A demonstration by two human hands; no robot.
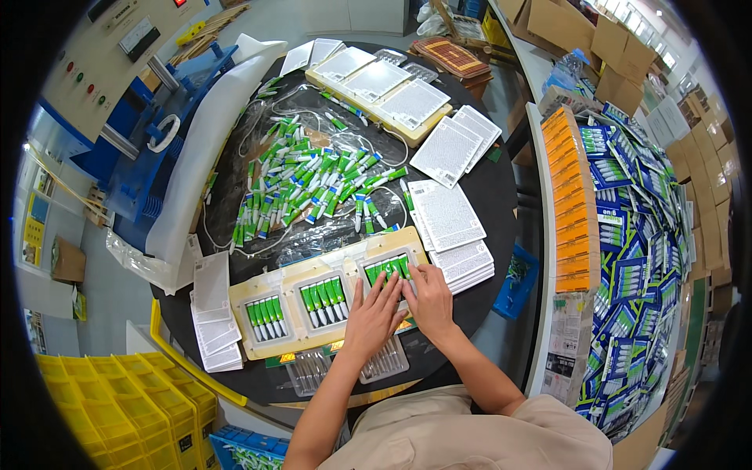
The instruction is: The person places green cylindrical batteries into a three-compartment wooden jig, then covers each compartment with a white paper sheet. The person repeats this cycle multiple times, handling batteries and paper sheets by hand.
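Observation:
A long cream tray mould (pixel 286 345) lies along the near side of the round black table, with three openings holding clear blister packs. Green-and-white tubes stand side by side in the left blister (pixel 267 319) and the middle blister (pixel 323 302). Over the right-hand group of tubes (pixel 387 267) both hands rest. My left hand (pixel 374 315) lies with fingers stretched onto their lower ends. My right hand (pixel 429 301) has its fingers spread and slightly bent at the right edge of that group. Neither hand grips a tube; the fingers partly hide this blister.
Loose tubes (pixel 305 176) are heaped mid-table. Printed cards lie in stacks at right (pixel 446 215) and left (pixel 213 290). A second mould (pixel 392 86) covered with cards sits at the back. Empty blisters (pixel 385 362) lie near me. Packed blister cards (pixel 630 278) fill the right side.

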